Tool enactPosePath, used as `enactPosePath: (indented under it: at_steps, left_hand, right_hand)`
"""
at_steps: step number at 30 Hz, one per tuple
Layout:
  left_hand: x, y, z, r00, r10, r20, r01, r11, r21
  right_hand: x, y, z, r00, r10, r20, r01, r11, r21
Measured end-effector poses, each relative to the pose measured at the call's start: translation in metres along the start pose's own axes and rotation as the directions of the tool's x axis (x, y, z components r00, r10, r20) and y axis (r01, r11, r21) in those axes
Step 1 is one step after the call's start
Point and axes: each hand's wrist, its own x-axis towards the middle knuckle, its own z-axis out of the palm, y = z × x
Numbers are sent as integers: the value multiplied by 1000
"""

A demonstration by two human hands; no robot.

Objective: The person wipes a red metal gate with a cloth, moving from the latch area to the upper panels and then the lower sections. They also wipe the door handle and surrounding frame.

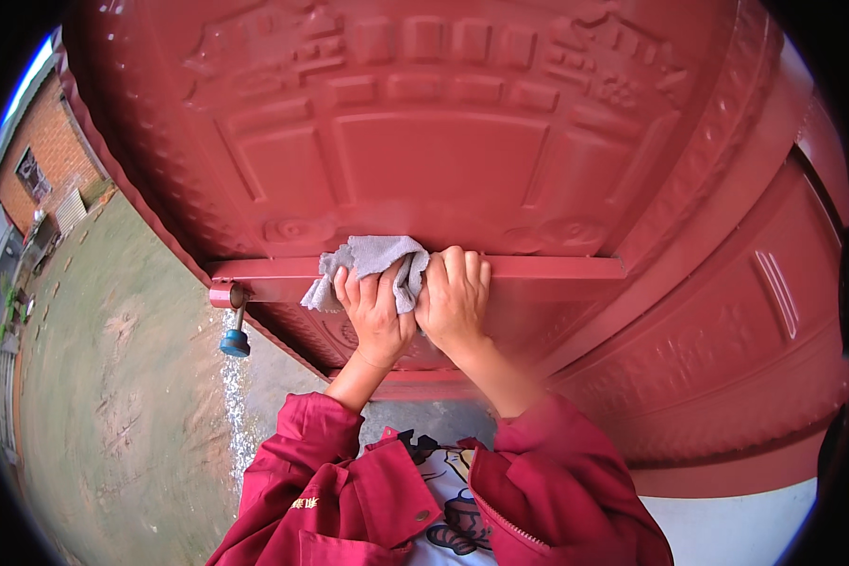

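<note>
A grey knitted cloth (389, 256) lies bunched over the horizontal crossbar (545, 267) of a red embossed metal door (439, 159). My left hand (375, 308) presses into the cloth, its fingers partly wrapped by the folds. Right beside it, my right hand (458, 296) curls its fingers over the top of the bar, its thumb side against the cloth's edge. Whether the right hand also grips some cloth is hard to tell. At the bar's left end are a short red tube (225, 294) and a metal rod with a blue round end (235, 343) hanging down.
Another red metal panel (686, 339) stands at the right, at an angle to the door. Grassy, bare ground (134, 339) lies at the left beyond the door's edge, with a brick building (46, 156) farther off. Grey paving (431, 417) shows below the door.
</note>
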Motion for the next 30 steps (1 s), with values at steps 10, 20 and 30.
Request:
enactPosePath:
  at_steps: [10, 20, 30]
  left_hand:
    - [-17, 35, -47, 661, -243, 711, 733, 4, -680]
    - [15, -3, -116, 969, 48, 243, 46, 929, -368]
    - [-38, -124, -162, 909, -412, 59, 415, 908, -55]
  right_hand:
    - [-43, -15, -68, 998, 44, 33, -55, 781, 622]
    - [-36, 69, -124, 776, 423, -468, -336, 905, 261]
    - [-38, 121, -79, 860, 364, -359, -421, 902, -96]
